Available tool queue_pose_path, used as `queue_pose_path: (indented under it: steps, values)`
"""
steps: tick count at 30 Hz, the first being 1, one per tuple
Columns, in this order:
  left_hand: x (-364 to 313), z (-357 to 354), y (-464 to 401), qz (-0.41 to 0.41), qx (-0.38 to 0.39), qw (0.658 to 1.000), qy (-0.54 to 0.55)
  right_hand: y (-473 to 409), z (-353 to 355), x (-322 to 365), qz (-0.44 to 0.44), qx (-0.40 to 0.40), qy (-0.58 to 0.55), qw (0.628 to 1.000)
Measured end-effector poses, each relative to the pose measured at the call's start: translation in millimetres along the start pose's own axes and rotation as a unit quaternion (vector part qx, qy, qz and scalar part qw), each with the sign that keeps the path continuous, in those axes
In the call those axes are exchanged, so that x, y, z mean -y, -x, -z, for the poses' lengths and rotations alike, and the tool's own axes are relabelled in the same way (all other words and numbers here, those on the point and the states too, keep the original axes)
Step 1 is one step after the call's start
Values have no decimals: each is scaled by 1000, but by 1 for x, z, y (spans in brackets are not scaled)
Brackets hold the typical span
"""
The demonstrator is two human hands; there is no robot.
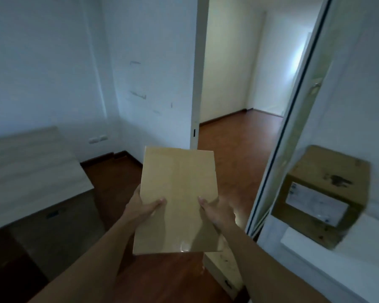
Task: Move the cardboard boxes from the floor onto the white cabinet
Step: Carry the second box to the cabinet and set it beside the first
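I hold a flat plain cardboard box (177, 193) in front of me, above the wooden floor. My left hand (143, 207) grips its left edge with the thumb on top. My right hand (217, 212) grips its right side, thumb on top too. At the right, a second cardboard box (322, 195) with a white label rests on the white cabinet (315, 265). The held box hangs left of the cabinet, apart from it.
A light wooden desk (31, 178) with a drawer unit stands at the left. An open white door (328, 88) is at the right, its doorway leading to a lit room. Another flat box (223, 270) lies on the floor by the cabinet's base.
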State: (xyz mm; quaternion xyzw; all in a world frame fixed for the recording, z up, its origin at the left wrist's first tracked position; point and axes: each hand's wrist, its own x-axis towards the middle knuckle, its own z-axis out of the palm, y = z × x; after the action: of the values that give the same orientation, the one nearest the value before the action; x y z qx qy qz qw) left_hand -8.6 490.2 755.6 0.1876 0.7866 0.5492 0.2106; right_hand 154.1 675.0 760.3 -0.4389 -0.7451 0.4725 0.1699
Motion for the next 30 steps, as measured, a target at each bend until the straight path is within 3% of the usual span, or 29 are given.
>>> queue_pose_path:
  steps: [8,16,30]
  values:
    - [-42,-54,77,-58,125,990,-13,105,83,-47,-36,-113,-13,993]
    - [-42,-169,146,-103,261,958,-54,193,159,-140,-126,-224,-23,966]
    - [-63,-358,240,-99,420,896,-107,283,293,-248,-264,-330,12,906]
